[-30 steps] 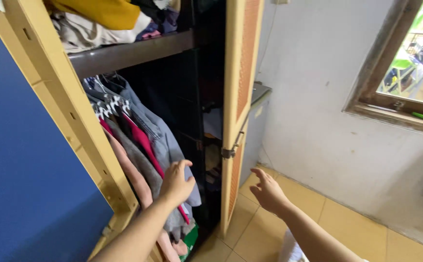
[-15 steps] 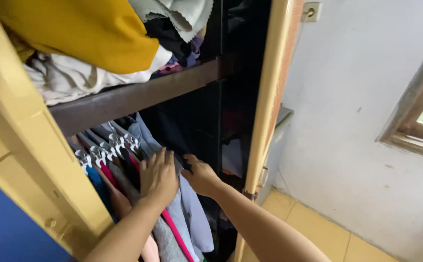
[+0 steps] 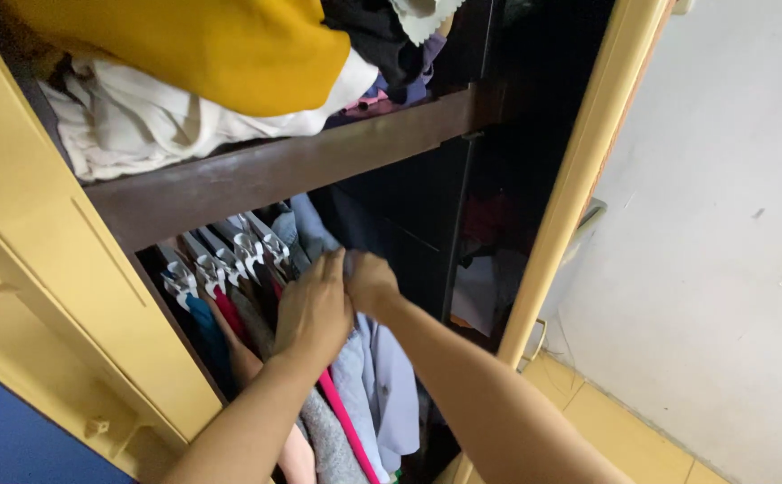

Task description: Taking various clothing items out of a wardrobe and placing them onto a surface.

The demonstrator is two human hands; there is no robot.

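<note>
The fingers of the left hand (image 3: pixel 313 314) lie close together, pressed flat against the shoulders of the hanging clothes, and the fingers of the right hand (image 3: pixel 371 282) are curled in on the pale blue-grey garment (image 3: pixel 382 381) near its top; whether they truly pinch the cloth I cannot tell, since the knuckles hide the tips. The two hands meet, touching or very nearly so, with the right one at about two o'clock from the left.

The blue-grey garment hangs at the right end of the row of clothes, dropping away toward six o'clock from the right hand. Just beside it, under the left wrist, run a pink-red garment (image 3: pixel 344 421) and a grey knitted one (image 3: pixel 319 439). At nine to ten o'clock from the left hand a line of white hanger hooks (image 3: pixel 220 260) crowds along under the dark wooden shelf (image 3: pixel 274 170).

On that shelf, at twelve o'clock from the hands, sits a heap of folded things: a mustard-yellow cloth (image 3: pixel 194 45) on top of a cream one (image 3: pixel 140 125). The yellow wardrobe frame (image 3: pixel 41 260) stands at nine o'clock, and the yellow door edge (image 3: pixel 579 179) rises at three o'clock, with the white wall (image 3: pixel 722 269) beyond it.
</note>
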